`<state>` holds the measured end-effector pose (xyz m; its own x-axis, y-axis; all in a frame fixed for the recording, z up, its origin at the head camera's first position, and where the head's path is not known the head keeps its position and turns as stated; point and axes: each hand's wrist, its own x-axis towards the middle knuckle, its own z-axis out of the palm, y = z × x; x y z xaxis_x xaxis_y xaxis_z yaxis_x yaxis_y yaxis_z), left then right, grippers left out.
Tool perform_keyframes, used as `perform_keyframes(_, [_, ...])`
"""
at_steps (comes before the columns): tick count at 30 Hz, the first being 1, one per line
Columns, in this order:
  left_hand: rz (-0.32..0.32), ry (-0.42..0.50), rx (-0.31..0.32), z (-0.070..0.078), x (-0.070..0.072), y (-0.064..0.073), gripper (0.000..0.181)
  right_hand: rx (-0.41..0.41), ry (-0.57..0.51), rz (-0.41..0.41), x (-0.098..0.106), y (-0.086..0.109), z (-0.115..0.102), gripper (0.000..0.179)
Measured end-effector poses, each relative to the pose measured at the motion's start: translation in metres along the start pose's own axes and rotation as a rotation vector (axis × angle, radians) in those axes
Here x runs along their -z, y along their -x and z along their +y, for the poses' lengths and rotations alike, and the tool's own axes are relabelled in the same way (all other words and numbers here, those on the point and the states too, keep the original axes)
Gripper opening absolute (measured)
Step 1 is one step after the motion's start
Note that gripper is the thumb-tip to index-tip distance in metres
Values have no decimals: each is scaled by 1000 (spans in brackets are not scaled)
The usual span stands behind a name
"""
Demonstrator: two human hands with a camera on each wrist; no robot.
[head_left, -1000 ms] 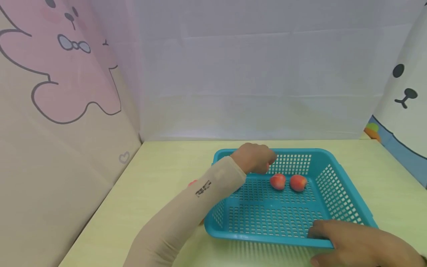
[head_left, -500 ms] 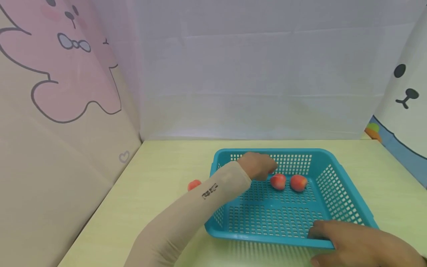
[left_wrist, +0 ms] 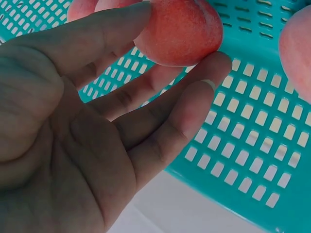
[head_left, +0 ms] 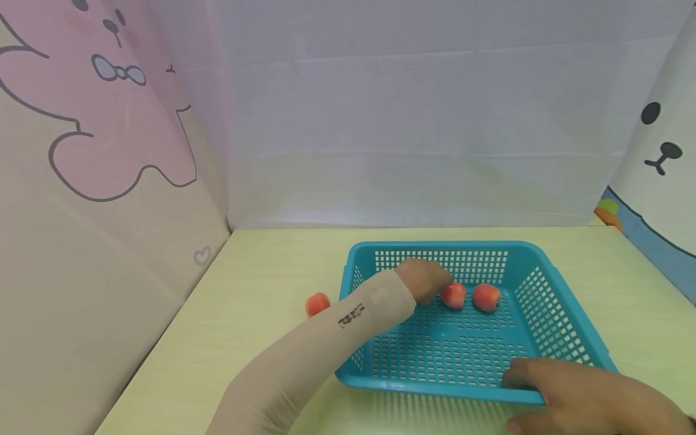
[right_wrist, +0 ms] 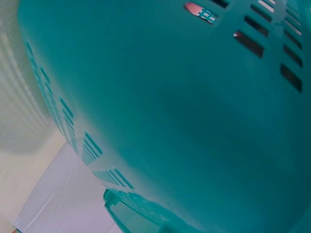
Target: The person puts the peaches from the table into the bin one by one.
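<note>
My left hand [head_left: 424, 281] reaches into the left back part of a blue-green plastic basket [head_left: 435, 391]. In the left wrist view, its thumb and fingertips hold a red peach [left_wrist: 182, 34] by the sides, close over the basket floor. The head view hides that peach behind the hand. Two red-yellow peaches, one nearer [head_left: 453, 296] and one farther right [head_left: 486, 297], lie on the basket floor. My right hand [head_left: 587, 393] grips the front right rim, fingers over it and thumb outside. The basket wall [right_wrist: 146, 111] fills most of the right wrist view.
An orange-red peach [head_left: 317, 303] lies on the pale yellow table [head_left: 261, 272] left of the basket, partly behind the sleeve [head_left: 326, 344]. More pinkish round fruit [left_wrist: 82, 7] shows at the left wrist view's upper edge. A white sheet [head_left: 413, 139] hangs behind the table.
My left hand has come down deeper into the basket and slightly right, carrying the peach. The table peach shows more as the sleeve shifts. The right hand stays on the rim.
</note>
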<state>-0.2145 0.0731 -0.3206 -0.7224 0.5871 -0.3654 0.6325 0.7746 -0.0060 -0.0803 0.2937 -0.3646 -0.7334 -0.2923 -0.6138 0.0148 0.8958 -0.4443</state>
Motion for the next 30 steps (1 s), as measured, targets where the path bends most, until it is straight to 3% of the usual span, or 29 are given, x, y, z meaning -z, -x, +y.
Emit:
perform_keyframes(4, [3, 146, 45, 0, -2, 0, 43, 6, -5, -2, 0, 0, -1, 44])
perform_keyframes(6, [8, 137, 41, -1, -3, 0, 45, -4, -10, -3, 0, 0, -2, 45])
perform_keyframes(11, [40, -92, -40, -2, -5, -1, 66, 2, -9, -2, 0, 0, -1, 45])
perform_keyframes(16, [70, -110, -43, -2, -8, -1, 59, 23, 0, 0, 0, 1, -1, 44])
perform_keyframes(23, [115, -233, -45, 1, -13, 0, 44, 17, 3, 8, -1, -1, 2, 44])
perform_keyframes(30, [78, -226, 5, 4, -17, -2, 35, -7, -2, 2, -2, -3, 3, 47])
